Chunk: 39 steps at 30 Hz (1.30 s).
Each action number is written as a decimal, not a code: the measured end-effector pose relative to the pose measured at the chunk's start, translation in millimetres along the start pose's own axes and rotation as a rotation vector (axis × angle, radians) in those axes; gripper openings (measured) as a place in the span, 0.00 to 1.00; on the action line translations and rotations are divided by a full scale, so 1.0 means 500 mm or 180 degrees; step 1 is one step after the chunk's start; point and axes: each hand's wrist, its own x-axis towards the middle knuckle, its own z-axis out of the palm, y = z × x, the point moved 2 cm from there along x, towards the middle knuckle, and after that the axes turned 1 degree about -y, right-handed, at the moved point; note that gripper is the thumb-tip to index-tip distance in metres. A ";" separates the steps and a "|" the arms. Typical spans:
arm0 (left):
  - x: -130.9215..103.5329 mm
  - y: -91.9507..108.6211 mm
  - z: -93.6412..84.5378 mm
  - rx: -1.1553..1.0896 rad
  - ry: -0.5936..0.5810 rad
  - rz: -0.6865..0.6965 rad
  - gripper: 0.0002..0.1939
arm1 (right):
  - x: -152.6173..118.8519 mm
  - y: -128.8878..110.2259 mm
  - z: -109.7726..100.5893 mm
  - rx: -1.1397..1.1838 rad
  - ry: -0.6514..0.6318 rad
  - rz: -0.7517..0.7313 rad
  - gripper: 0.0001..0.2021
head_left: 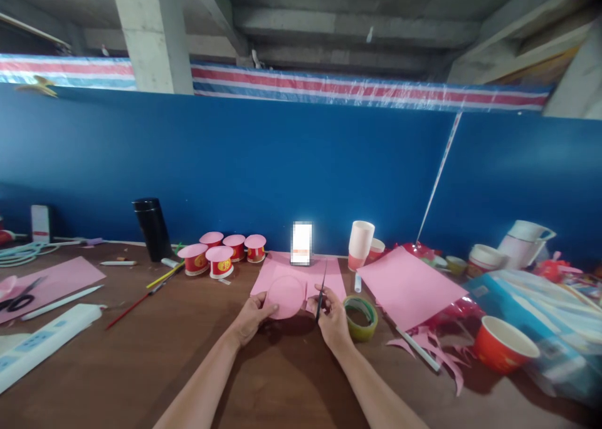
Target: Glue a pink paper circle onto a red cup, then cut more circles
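Note:
My left hand (pixel 253 320) pinches the left edge of a round pink paper disc (pixel 286 296), thumb on top. Just right of it, my right hand (pixel 335 321) is closed around a pair of dark scissors (pixel 321 298), their blades pointing up and away from me. A small bit of pink paper shows by the right fingertips; whether it is attached to the disc I cannot tell. Behind both hands lies a pink sheet (pixel 271 267) on the table, partly covered by the disc. A roll of tape (pixel 370 333) sits beside my right hand.
Several red cups (pixel 221 267) topped with pink discs stand back left, near a black bottle (pixel 153 228). A phone (pixel 301 244) stands upright ahead. At right are stacked cups (pixel 360 244), another pink sheet (pixel 409 288), paper scraps (pixel 444 357) and a red cup (pixel 503 347).

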 end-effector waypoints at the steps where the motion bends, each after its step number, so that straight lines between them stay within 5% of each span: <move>1: 0.001 -0.001 -0.002 -0.0012 -0.0008 -0.0017 0.23 | 0.001 0.001 0.001 0.0067 -0.0034 0.0012 0.18; 30: 0.008 -0.011 -0.014 -0.0009 -0.0177 -0.0034 0.20 | 0.007 0.010 -0.011 -0.0164 0.0328 0.0020 0.20; 39: 0.007 -0.006 -0.012 0.0129 -0.0388 -0.0046 0.19 | 0.000 0.006 -0.005 -0.0151 0.0059 -0.0119 0.20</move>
